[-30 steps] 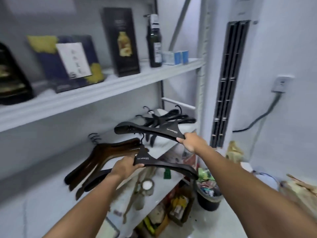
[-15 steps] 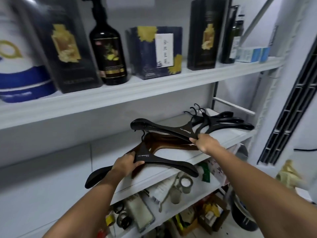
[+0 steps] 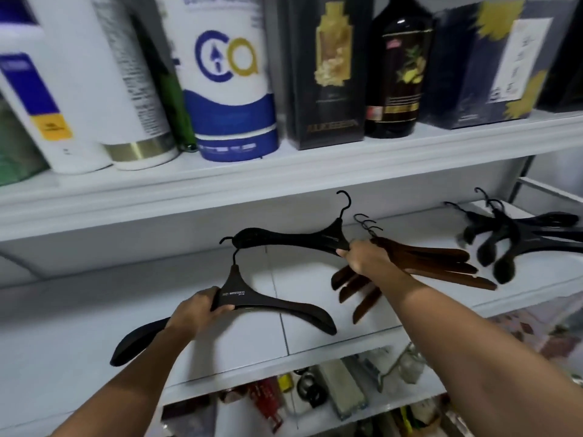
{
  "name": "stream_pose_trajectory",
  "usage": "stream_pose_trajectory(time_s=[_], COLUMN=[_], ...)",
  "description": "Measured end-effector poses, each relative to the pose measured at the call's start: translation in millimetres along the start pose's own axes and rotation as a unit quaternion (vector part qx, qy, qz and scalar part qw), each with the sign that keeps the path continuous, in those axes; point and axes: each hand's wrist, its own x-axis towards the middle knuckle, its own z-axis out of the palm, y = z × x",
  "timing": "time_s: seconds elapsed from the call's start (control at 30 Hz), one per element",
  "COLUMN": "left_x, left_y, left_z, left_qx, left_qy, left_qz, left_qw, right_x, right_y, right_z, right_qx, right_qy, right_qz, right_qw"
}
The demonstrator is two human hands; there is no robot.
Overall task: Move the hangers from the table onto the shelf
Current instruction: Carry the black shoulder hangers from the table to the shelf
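My left hand [image 3: 197,312] grips a black hanger [image 3: 284,305] at its neck, holding it just above the white middle shelf [image 3: 94,335]. Farther in and higher, my right hand [image 3: 362,258] grips a second black hanger [image 3: 293,239] by one arm, its hook pointing up toward the back wall. A stack of brown wooden hangers [image 3: 435,263] lies on the shelf right behind my right hand. At the right end of the same shelf lies a pile of black hangers [image 3: 520,241].
The upper shelf [image 3: 284,171] carries white bottles [image 3: 79,89], a blue and white canister [image 3: 230,77], a dark box [image 3: 328,70], a dark bottle [image 3: 399,67] and a navy box [image 3: 492,64]. A lower shelf [image 3: 315,402] holds assorted small items.
The view has swung left and closer to the shelf. Both hands have carried their black hangers leftward over the middle shelf, past the brown stack, and the right one is now tilted hook-up.
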Motion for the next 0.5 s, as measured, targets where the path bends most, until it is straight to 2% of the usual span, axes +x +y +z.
stream_pose_trajectory(time_s=[0.13,0.3,0.5], left_x=[-21,-53,-71], left_y=[-56,-102,-125], left_z=[-9,-18,-34], left_qx=[0.002,-0.004,0.000], left_qy=[0.003,0.030,0.072], left_qz=[-0.038,-0.103,-0.160], left_qw=[0.999,0.994,0.984], right_x=[16,39,59], right_y=[-37,-59,-80], right_z=[24,45,76], right_qx=[-0.017,-0.007,-0.070], right_qy=[-0.012,-0.025,-0.066], right_qz=[-0.027,-0.010,-0.048], right_qw=[0.999,1.000,0.994])
